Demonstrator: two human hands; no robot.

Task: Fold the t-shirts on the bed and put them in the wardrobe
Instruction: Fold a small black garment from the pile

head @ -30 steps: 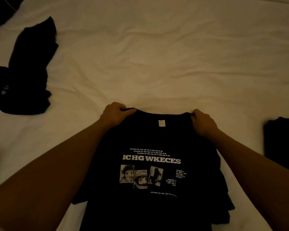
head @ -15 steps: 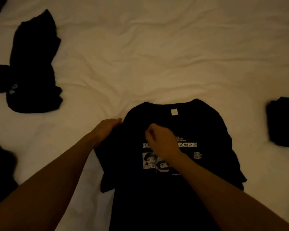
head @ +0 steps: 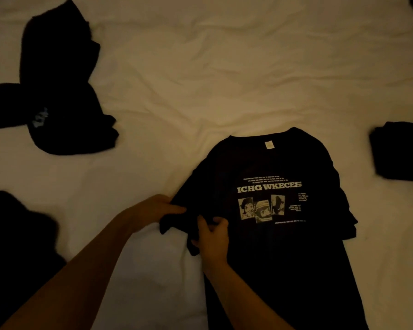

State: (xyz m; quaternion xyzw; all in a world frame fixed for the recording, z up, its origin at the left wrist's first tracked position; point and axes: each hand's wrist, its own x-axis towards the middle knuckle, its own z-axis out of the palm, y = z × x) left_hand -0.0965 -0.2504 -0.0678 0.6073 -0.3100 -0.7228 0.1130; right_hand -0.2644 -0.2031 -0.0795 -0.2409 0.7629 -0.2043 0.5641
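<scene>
Black printed t-shirt spread on the bed, both our hands at its left sleeve.

We look down on the white bed sheet (head: 224, 75), creased all over. On it, right of centre, the black t-shirt (head: 284, 258) lies flat, print up and collar away from us. A crumpled dark garment (head: 62, 96) sits well apart at the far left, a folded dark pile (head: 401, 153) at the right edge, more dark cloth (head: 14, 246) near left. Our left hand (head: 153, 209) grips the bunched sleeve (head: 179, 222), fingers curled round the cloth. Our right hand (head: 212, 236) pinches the same sleeve just beside it, thumb and fingers closed on fabric.
</scene>
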